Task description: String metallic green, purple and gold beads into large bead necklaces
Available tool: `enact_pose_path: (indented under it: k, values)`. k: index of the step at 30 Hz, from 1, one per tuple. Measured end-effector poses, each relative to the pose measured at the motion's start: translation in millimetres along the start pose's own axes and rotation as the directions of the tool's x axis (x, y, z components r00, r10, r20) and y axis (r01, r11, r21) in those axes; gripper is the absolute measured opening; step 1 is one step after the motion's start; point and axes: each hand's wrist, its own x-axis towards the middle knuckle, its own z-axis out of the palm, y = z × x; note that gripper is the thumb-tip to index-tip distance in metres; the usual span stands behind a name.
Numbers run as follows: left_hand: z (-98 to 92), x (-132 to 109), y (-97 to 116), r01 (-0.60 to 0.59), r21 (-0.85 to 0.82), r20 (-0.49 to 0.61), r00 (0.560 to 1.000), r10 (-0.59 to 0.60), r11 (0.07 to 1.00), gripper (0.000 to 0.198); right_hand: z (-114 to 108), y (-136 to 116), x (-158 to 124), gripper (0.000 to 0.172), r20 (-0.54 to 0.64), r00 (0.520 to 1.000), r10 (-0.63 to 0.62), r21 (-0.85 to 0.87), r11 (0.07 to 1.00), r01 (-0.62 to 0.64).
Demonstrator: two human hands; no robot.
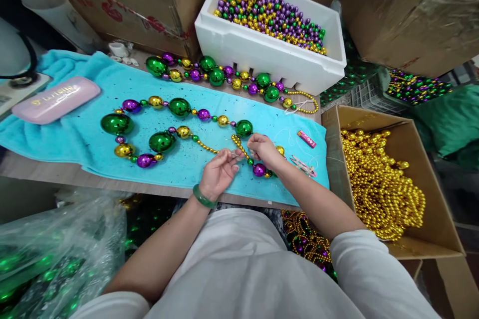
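My left hand (pixel 219 175), with a green bangle (pixel 204 196) on the wrist, is closed in a pinch on a thin pale thread (pixel 234 154). Close to its right, my right hand (pixel 265 150) is pinched shut at the fingertips; what lies between them is too small to make out. A short chain of small gold beads (pixel 239 144) runs between the two hands. It belongs to a large bead necklace (pixel 179 107) of green, purple and gold balls, which loops across the towel to the left. A purple bead (pixel 259 170) lies just below my right hand.
A blue towel (pixel 90 149) covers the table. Behind lie another bead necklace (pixel 217 76) and a white foam box (pixel 262 45) of loose beads. Pink-handled snips (pixel 304 165) and a pink lighter (pixel 307 139) are at right, beside a carton (pixel 339 159) of gold chains. A pink case (pixel 56 99) sits left.
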Motion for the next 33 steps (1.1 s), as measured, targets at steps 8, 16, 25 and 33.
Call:
enact_pose_path:
  k: [8,16,25,33]
  values:
    - [-4.0,2,0,-0.074,0.138,0.011,0.997,0.073,0.988,0.016,2,0,-1,0.012,-0.048,0.999,-0.021,-0.045,0.999,0.019]
    - [-7.9,-2,-7,-0.146,0.617,0.095,0.989,0.111,0.774,0.029,-4,-3,1,0.009,-0.14,0.99,-0.024,-0.096,0.995,0.011]
    - [7.3,1,-4,0.064,0.592,-0.152,0.988,0.033,0.803,0.038,-4,-15,-12,0.017,0.117,0.98,-0.161,-0.023,0.986,0.164]
    - [11.1,0,-3,0.174,0.723,-0.194,0.98,-0.045,0.668,0.029,-6,-7,-17,0.013,0.149,0.936,-0.318,-0.239,0.907,0.346]
